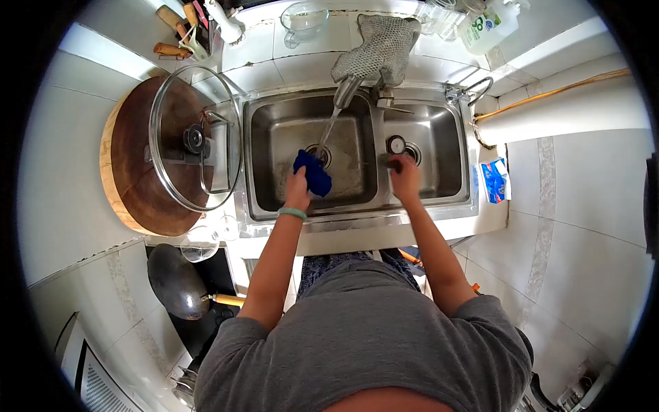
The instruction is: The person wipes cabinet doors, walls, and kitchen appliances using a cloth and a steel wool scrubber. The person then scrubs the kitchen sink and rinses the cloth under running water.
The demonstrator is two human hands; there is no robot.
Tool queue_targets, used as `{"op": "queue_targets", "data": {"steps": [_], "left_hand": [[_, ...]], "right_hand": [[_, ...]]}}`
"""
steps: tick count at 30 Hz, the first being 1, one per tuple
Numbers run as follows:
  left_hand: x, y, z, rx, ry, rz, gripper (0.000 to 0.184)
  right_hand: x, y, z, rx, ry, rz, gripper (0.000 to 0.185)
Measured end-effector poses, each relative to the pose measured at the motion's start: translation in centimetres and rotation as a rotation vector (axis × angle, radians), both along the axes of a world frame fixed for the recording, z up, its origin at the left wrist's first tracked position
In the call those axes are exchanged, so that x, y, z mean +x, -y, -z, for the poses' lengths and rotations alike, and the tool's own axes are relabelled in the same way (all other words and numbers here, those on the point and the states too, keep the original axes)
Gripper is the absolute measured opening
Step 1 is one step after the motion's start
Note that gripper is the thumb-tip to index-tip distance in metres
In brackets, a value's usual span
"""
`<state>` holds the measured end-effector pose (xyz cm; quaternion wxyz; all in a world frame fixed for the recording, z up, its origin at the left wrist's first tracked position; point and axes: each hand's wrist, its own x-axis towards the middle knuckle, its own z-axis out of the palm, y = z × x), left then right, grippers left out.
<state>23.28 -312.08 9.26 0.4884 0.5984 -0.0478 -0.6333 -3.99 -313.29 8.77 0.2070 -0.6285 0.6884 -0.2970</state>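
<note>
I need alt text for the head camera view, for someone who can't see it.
A person's left hand holds a blue cloth under a running tap at a double sink, while the right hand holds a small dark item, too blurred to name, over the right basin. A round wooden board and a glass lid are to the left.

A deep-blue cloth (317, 177), soft and bunched into folds, hangs from the left hand (297, 188) above the left basin (271, 134), its lower end drooping loose to the right and its upper part at the stream of water. A small dark object (392, 164), too blurred to identify, pokes out leftward from the right hand (406, 180), near the divider (378, 134) between the basins.
</note>
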Motion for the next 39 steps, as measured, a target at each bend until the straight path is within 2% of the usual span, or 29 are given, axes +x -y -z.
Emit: {"op": "queue_targets", "data": {"steps": [1,2,3,6,7,9,10,11,12,14,16,18,19,21,22,23,25,26,27,28,31,33,34,37,39], "left_hand": [[-0.5,0.4,0.1,0.007,0.012,0.047,0.037],[-1.5,1.3,-2.2,0.160,0.047,0.009,0.040],[-1.8,1.5,-2.3,0.159,0.054,0.013,0.040],[-2.4,2.0,-2.4,0.145,0.100,0.100,0.040],[-2.3,2.1,-2.1,0.081,0.112,0.107,0.033],[-2.1,2.3,-1.7,0.016,0.132,0.119,0.028],[-1.9,2.5,-1.5,0.043,0.181,0.120,0.028],[-1.9,2.7,-1.4,0.069,0.228,0.125,0.029],[-1.9,2.8,-1.7,0.066,0.231,0.142,0.029],[-2.0,2.9,-2.2,0.052,0.282,0.154,0.031],[-1.1,2.9,-0.5,0.014,0.305,0.218,0.031],[-0.6,2.8,0.9,-0.044,0.295,0.239,0.028],[-0.6,2.8,0.8,-0.044,0.299,0.246,0.028],[-0.1,2.7,0.5,-0.007,0.198,0.203,0.029],[1.1,2.7,2.4,-0.034,0.135,0.220,0.031],[1.6,2.5,2.8,-0.030,0.144,0.209,0.031],[1.9,2.0,3.8,-0.062,0.067,-0.003,0.032],[2.0,1.7,4.4,-0.081,0.127,-0.006,0.033],[2.2,1.5,4.9,-0.078,0.131,-0.022,0.033],[2.3,1.4,5.3,-0.020,0.146,-0.003,0.033],[2.1,1.7,6.2,0.107,0.092,-0.053,0.034],[1.2,2.6,4.6,0.339,-0.251,-0.214,0.039],[1.0,2.8,3.3,0.336,-0.255,-0.225,0.039],[0.6,3.9,0.9,0.465,-0.198,-0.043,0.047],[0.6,4.0,2.6,0.486,-0.169,0.036,0.048]], "right_hand": [[-1.5,-0.5,-0.7,0.061,-0.056,-0.003,0.029],[-2.6,-1.1,-1.4,0.122,-0.111,-0.006,0.032],[-3.9,-1.7,-0.6,0.121,-0.105,-0.003,0.032],[-5.6,-2.6,1.9,0.403,-0.267,-0.091,0.035],[-5.5,-2.4,2.4,0.400,-0.262,-0.090,0.035],[-4.3,-2.2,3.8,0.203,-0.106,-0.109,0.032],[-2.3,-2.0,1.5,0.196,-0.070,-0.135,0.030],[-0.2,-1.6,2.6,0.224,-0.002,-0.112,0.028],[1.6,-1.4,2.4,0.146,0.021,-0.238,0.031],[5.9,-0.7,0.3,0.164,0.127,-0.380,0.033],[10.6,0.5,-1.0,0.421,0.310,-0.337,0.047],[14.8,1.4,3.8,0.416,0.533,-0.160,0.062],[15.4,1.8,3.2,0.415,0.539,-0.154,0.062],[16.8,2.8,0.7,0.771,1.041,-0.063,0.065],[18.2,3.5,5.3,0.853,0.902,-0.024,0.064],[18.3,3.8,3.8,0.859,0.906,-0.037,0.064],[17.9,4.2,1.1,0.911,0.732,-0.006,0.062],[18.6,4.2,2.9,0.919,0.728,-0.023,0.062],[19.6,4.0,5.9,0.755,0.495,0.071,0.056],[20.2,4.0,5.6,0.582,0.266,0.161,0.051],[19.9,3.6,4.0,0.702,0.220,0.117,0.055],[19.9,2.6,3.5,0.609,0.171,0.074,0.054],[19.8,2.3,2.9,0.612,0.161,-0.008,0.055],[20.3,0.8,3.0,0.469,0.103,-0.120,0.059],[20.9,0.7,2.9,0.290,0.084,-0.084,0.045]]}}
